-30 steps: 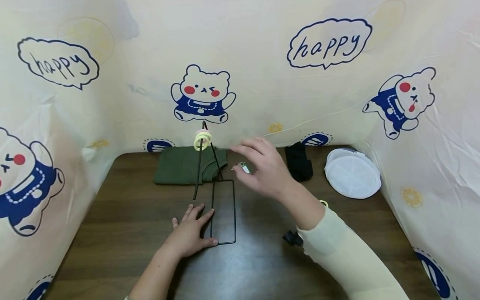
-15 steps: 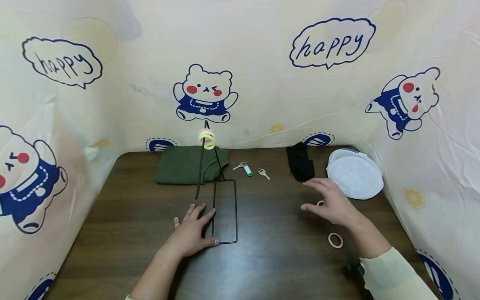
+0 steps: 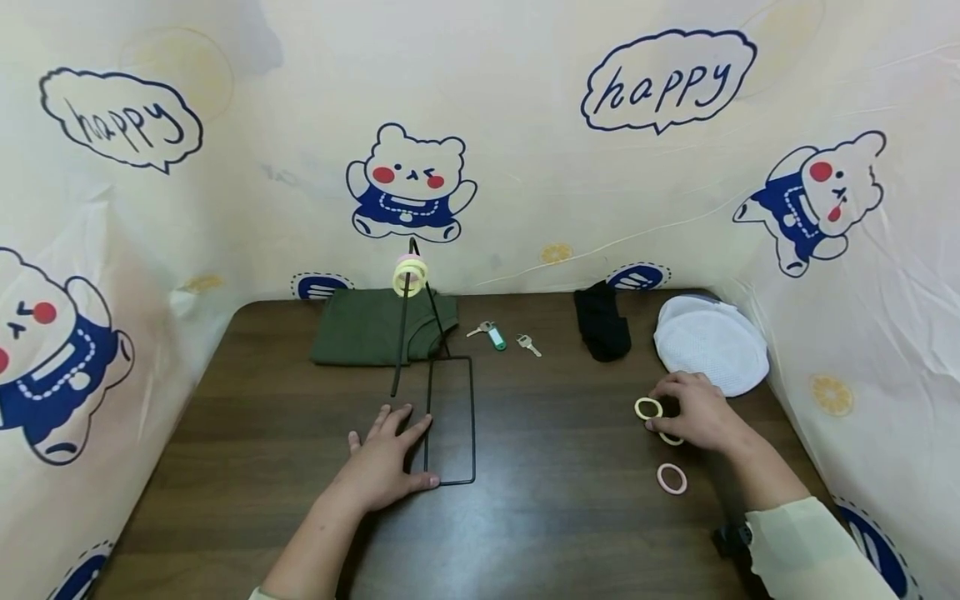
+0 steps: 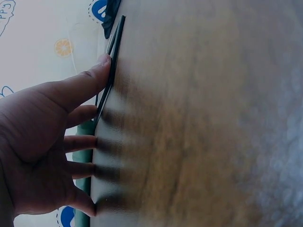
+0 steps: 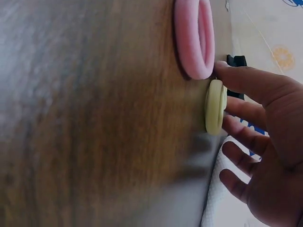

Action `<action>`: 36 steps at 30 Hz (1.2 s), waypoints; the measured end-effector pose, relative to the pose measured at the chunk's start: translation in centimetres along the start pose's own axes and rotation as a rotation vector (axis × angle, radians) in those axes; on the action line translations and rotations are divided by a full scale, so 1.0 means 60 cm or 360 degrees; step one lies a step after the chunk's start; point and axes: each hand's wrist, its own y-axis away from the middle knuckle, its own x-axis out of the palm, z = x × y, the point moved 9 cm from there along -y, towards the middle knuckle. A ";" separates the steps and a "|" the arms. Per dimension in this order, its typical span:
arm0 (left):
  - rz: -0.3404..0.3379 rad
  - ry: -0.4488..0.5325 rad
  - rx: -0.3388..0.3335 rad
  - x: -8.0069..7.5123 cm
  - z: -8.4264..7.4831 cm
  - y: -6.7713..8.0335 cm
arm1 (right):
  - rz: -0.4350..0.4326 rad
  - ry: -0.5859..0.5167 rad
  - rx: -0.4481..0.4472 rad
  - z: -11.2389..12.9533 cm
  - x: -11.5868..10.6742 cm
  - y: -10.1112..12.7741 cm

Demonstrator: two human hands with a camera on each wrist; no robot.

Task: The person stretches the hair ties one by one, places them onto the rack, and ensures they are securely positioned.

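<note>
- Left hand [image 3: 390, 467] lies flat on the brown table [image 3: 555, 517], fingers straight and slightly spread, pressing on the near left edge of the black wire stand [image 3: 450, 421].
- In the left wrist view the thumb runs along the wire of the stand's base, and the other fingertips [image 4: 90, 142] rest on the wood.
- The stand's rectangular base sits on the table; its upright rods rise toward the back and carry yellow and pink rings [image 3: 409, 275] near the top.
- Right hand [image 3: 693, 412] is down on the table at the right, just in front of the white mesh bag [image 3: 712, 342].
- Its fingers are curled onto a yellow ring [image 3: 648, 408]; the right wrist view shows thumb and forefinger at the ring's [image 5: 215, 106] rim, pinching it on edge against the wood.
- A second pale ring [image 3: 670, 438] peeks out under the same hand, though how it is held I cannot tell.
- A pink ring [image 3: 671, 478] lies flat on the table just nearer the person, free of the hand.
- At the back: a folded green cloth [image 3: 360, 333] behind the stand, keys with a green tag [image 3: 495, 337] in the middle, a black cloth [image 3: 602, 323] beside the mesh bag.
</note>
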 end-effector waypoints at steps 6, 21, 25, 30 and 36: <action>-0.0004 -0.0004 0.0004 -0.001 0.001 0.001 | -0.0153 -0.0044 -0.0121 0.022 -0.016 -0.003; -0.0021 -0.0017 0.0004 -0.002 -0.001 0.002 | -0.0565 -0.0483 -0.0960 0.338 -0.127 -0.004; -0.0022 -0.0023 -0.0007 -0.001 -0.001 0.002 | -0.0712 -0.0640 -0.1257 0.428 -0.159 0.006; -0.0012 -0.0023 -0.0031 -0.001 0.000 0.000 | -0.0841 -0.0723 -0.1591 0.526 -0.194 0.027; -0.0022 0.0008 -0.0018 -0.002 0.002 -0.002 | -0.0927 -0.0718 -0.1803 0.603 -0.220 0.043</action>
